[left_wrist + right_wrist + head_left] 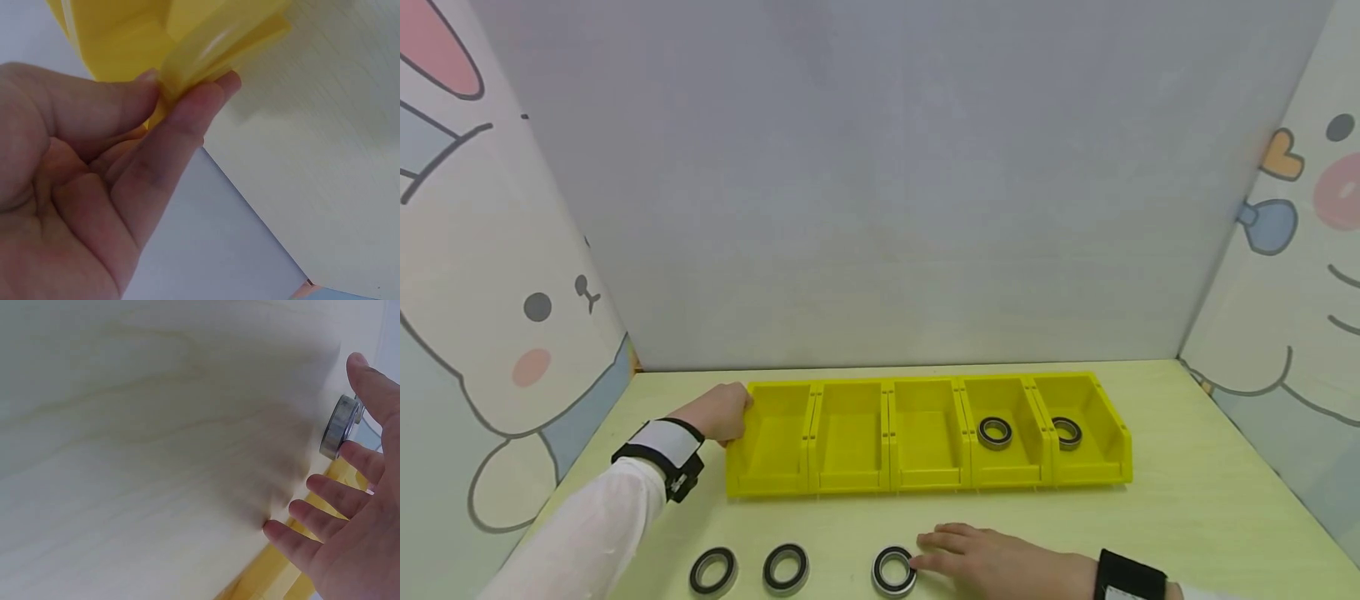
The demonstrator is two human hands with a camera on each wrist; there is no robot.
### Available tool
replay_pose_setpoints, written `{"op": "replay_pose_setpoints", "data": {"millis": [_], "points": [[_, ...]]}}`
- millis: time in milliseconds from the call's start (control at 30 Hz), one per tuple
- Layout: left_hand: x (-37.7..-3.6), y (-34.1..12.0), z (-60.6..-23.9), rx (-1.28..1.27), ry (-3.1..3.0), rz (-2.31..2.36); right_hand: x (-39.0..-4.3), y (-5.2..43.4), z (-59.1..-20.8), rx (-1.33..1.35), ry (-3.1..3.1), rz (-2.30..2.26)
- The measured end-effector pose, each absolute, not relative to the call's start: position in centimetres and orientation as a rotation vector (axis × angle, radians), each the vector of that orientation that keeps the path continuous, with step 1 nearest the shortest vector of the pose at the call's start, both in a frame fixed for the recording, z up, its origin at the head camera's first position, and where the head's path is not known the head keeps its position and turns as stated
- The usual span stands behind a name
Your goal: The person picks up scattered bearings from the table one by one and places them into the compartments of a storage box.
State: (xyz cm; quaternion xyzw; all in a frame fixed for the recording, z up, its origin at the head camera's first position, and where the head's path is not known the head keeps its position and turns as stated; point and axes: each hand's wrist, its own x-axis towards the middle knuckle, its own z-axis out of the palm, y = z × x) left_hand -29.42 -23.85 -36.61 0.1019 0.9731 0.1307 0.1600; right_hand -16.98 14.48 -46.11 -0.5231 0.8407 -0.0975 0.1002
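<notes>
1. My left hand [718, 410] grips the rim at the left end of the yellow tray [850, 483]; the wrist view shows thumb and fingers [187, 119] pinching that rim.
2. My right hand [1000, 562] lies flat on the table [1187, 517], fingers straight and spread, holding nothing.
3. Its fingertips touch the near ring [893, 571], which lies flat on the table in front of the tray; the wrist view shows the ring [339, 425] between thumb and forefinger, not clasped.
4. Two more rings [712, 572] [786, 568] lie to the left, apart from both hands.
5. The tray's two rightmost bins each hold one ring [995, 432] [1067, 432].
</notes>
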Motion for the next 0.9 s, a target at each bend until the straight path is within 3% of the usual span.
{"op": "replay_pose_setpoints", "data": {"millis": [900], "points": [[-29.9,-23.9,-37.2,0.258,2.769,0.361,-17.5,11.1,-44.9,-1.495,2.472,-0.379]]}}
